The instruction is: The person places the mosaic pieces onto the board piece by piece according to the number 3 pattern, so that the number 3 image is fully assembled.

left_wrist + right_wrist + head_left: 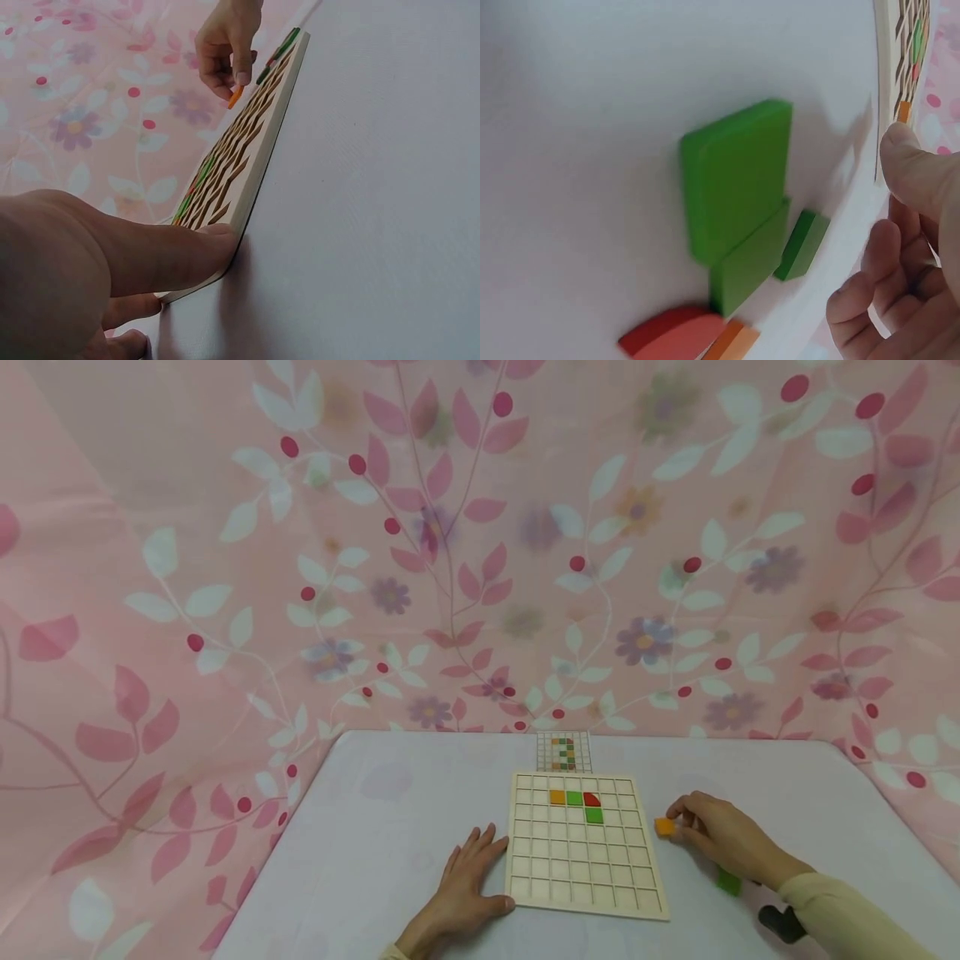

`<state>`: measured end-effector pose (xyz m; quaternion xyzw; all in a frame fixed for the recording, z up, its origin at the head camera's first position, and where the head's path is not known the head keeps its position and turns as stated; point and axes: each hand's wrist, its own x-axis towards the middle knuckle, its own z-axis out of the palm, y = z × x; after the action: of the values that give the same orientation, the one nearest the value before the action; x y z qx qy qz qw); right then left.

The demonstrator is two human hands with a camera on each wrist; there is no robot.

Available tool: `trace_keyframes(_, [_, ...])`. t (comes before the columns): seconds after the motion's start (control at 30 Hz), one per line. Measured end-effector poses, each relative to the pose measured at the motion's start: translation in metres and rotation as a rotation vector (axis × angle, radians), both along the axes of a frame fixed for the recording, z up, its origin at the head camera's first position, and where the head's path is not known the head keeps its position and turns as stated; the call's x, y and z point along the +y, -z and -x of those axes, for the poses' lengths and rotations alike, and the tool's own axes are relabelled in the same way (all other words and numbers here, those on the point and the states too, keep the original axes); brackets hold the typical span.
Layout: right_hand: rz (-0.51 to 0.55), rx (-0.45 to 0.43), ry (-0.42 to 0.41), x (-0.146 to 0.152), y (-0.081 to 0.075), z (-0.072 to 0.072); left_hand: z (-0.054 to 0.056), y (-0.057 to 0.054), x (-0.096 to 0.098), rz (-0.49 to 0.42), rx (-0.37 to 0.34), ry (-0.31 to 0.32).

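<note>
Your left hand (467,888), fingers spread, touches the near-left corner of the board (577,868); off its right edge, loose green tiles (739,180) lie on the desk (420,802) and your right hand (726,837) pinches an orange tile (663,827); four tiles (574,798) sit toward the board's far edge, but the card (564,752) beyond shows more, so most seems left to place

the right hand (723,839) pinches an orange square tile (664,827) just right of a wooden grid board (577,868), which lies flat, the left hand (468,885) touching its left edge; orange, red and two green tiles (574,798) sit in its upper cells.
</note>
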<state>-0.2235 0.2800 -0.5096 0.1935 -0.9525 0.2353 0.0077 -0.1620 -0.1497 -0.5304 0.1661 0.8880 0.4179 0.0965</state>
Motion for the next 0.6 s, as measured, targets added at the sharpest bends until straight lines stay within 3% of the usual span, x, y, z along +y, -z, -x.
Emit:
trace_keyframes(0.27, [0.017, 0.058, -0.016, -0.018, 0.001, 0.004, 0.000, 0.001, -0.001, -0.005, -0.005, -0.004])
trace_keyframes(0.6, [0.069, -0.023, -0.016, -0.044, -0.001, 0.005, 0.003, 0.008, -0.001, -0.014, 0.027, -0.004])
